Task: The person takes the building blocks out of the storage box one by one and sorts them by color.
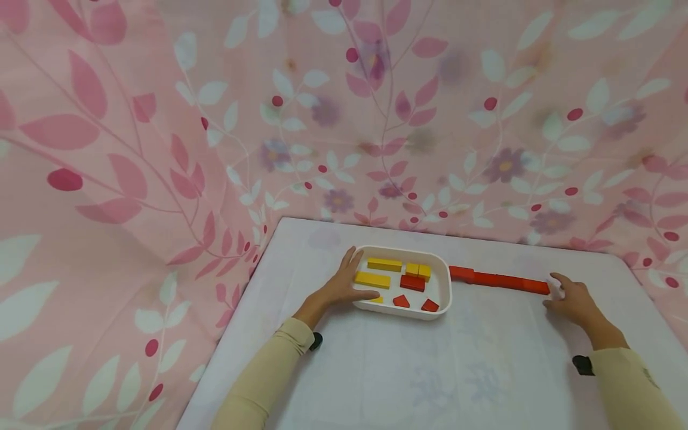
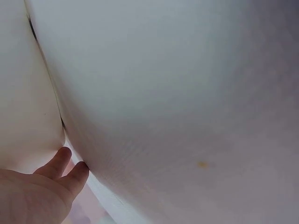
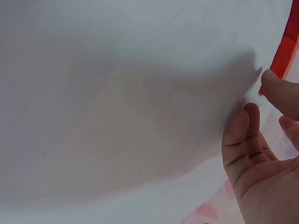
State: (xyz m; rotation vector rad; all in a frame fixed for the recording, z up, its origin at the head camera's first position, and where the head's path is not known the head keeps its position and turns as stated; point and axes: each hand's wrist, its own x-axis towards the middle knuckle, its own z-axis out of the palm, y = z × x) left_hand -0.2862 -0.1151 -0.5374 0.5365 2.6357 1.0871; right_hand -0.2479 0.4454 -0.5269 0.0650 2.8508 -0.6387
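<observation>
My left hand point(image 1: 340, 288) grips the left end of a white tray point(image 1: 447, 286), thumb across its front rim and fingers at the far left corner. In the left wrist view, two fingertips point(image 2: 80, 170) meet the tray's pale wall point(image 2: 28, 93). Inside the tray lie yellow blocks point(image 1: 373, 280), red rectangular blocks point(image 1: 412, 283) and smaller red pieces point(image 1: 401, 301). From the tray's right side runs a row of red blocks point(image 1: 500, 280) laid end to end. My right hand point(image 1: 575, 301) is around the row's right end, thumb and fingers apart with nothing held.
A white cloth point(image 1: 430, 370) covers the table. Its far edge meets a pink leaf-patterned curtain point(image 1: 387, 119), which also hangs along the left side. A dark wrist camera point(image 1: 583, 365) sits at the right cuff.
</observation>
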